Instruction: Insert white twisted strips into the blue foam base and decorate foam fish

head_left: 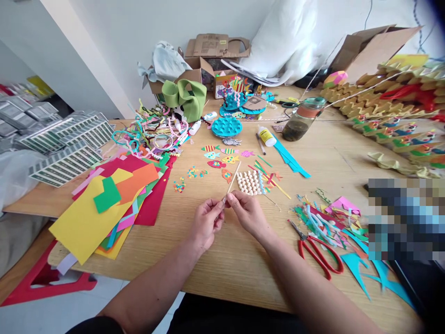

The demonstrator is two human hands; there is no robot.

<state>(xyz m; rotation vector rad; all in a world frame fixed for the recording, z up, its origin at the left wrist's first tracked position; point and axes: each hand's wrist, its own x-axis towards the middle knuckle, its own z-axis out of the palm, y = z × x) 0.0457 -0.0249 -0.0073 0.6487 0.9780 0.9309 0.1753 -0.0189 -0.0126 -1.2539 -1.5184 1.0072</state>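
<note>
Both hands come together over the middle of the table, around the lower end of a thin pale wooden stick (234, 177) that points up and away. My left hand (208, 221) is closed, thumb and fingertips pinching the stick's base. My right hand (247, 211) pinches beside it with thumb and index finger; the fingertips hide the stick's end. Just beyond lie several colourful paper fish (216, 164), the closest being an orange fish (226, 175). Small paper dots (180, 185) are scattered to the left. Rows of small cream-white curled pieces (248, 183) sit right of the stick, near narrow paper strips (267, 174).
Coloured paper sheets (79, 222) overlap at left, below tangled pipe cleaners (156, 130). Red-handled scissors (318, 253) lie right, near paper scraps (323, 222). A glue bottle (266, 137), pen (260, 144), blue scalloped piece (227, 126) and lidded jar (302, 121) stand farther back. Egg trays (389, 99) fill the right.
</note>
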